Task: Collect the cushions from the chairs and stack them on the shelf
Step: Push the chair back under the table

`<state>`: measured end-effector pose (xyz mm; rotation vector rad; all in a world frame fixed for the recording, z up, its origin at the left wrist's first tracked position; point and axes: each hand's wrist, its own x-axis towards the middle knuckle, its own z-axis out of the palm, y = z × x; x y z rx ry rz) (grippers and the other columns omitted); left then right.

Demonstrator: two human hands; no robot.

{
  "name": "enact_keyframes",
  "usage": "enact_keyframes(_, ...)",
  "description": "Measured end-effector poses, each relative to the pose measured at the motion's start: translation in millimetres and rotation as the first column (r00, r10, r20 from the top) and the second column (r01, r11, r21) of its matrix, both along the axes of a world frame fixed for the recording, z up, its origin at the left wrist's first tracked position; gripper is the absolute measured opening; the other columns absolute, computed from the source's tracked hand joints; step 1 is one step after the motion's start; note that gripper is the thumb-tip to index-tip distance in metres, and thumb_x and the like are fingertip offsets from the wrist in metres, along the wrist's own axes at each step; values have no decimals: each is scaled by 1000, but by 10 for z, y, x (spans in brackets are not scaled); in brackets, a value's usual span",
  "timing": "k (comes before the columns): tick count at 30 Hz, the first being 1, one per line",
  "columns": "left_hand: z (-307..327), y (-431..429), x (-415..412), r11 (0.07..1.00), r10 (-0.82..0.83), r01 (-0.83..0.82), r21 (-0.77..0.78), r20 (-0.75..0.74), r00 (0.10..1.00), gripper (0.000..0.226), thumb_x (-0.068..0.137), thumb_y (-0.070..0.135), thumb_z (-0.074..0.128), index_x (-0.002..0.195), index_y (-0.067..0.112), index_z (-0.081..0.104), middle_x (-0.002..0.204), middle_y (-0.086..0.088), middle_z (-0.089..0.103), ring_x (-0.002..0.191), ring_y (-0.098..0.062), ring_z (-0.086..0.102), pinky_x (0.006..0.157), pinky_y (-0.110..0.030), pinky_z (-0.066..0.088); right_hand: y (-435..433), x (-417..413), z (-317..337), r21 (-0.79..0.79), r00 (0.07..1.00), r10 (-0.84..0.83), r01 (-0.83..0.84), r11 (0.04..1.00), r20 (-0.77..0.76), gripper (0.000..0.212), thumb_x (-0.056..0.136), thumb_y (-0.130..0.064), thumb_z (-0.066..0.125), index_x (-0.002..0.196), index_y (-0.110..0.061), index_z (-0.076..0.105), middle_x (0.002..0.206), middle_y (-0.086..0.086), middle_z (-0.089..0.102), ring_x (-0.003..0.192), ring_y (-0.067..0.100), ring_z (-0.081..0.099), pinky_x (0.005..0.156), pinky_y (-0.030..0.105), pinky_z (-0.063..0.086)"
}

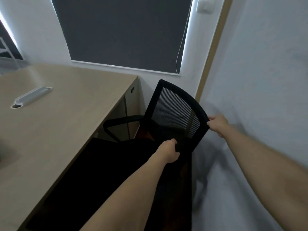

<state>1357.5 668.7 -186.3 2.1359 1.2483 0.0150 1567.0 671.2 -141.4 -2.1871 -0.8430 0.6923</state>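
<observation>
A black office chair (175, 112) with a mesh back stands in the corner between the desk and the right wall. My right hand (217, 125) grips the right edge of the chair's back, near its top. Lower down, my left hand (169, 151) has its fingers curled round a black edge by the lower part of the back. A large flat black shape (103, 177) spreads below and left of that hand. The dim light does not show whether it is a cushion or part of a chair. The chair's seat is mostly hidden.
A beige desk (55, 117) fills the left side, with a grey cable-port cover (32, 97) on top. A window with a dark roller blind (125, 32) is behind the chair. The white wall (260, 80) stands close on the right. A white rack (6, 50) shows far left.
</observation>
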Motion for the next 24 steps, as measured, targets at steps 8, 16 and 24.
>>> enact_keyframes(8, -90, -102, 191, 998, -10, 9, -60, -17, 1000, 71, 90, 24, 62, 149, 10, 24, 141, -15, 47, 128, -30, 49, 104, -37, 46, -254, 23, 163, -96, 938, 99, -138, 986, -333, 37, 88, 17, 49, 126, 17, 50, 132, 28, 54, 108, 32, 58, 96, 34, 47)
enact_keyframes(16, -50, -273, 317, 988, -111, 118, -101, 78, 991, 106, 80, 36, 72, 154, 13, -1, 158, -12, 21, 144, -29, 27, 115, -37, 31, -195, -71, 209, -71, 891, 121, -169, 983, -438, 40, 100, -11, 43, 136, 5, 43, 142, 18, 48, 129, 28, 48, 106, 36, 39)
enact_keyframes(24, -20, -321, -61, 951, -262, 261, -164, 15, 965, 103, 87, 18, 62, 152, 17, -18, 162, -12, -1, 147, -33, 19, 118, -41, 29, 19, -366, 78, -86, 888, 40, -89, 992, -457, 40, 102, 0, 27, 141, 0, 38, 142, 19, 47, 132, 32, 45, 101, 44, 41)
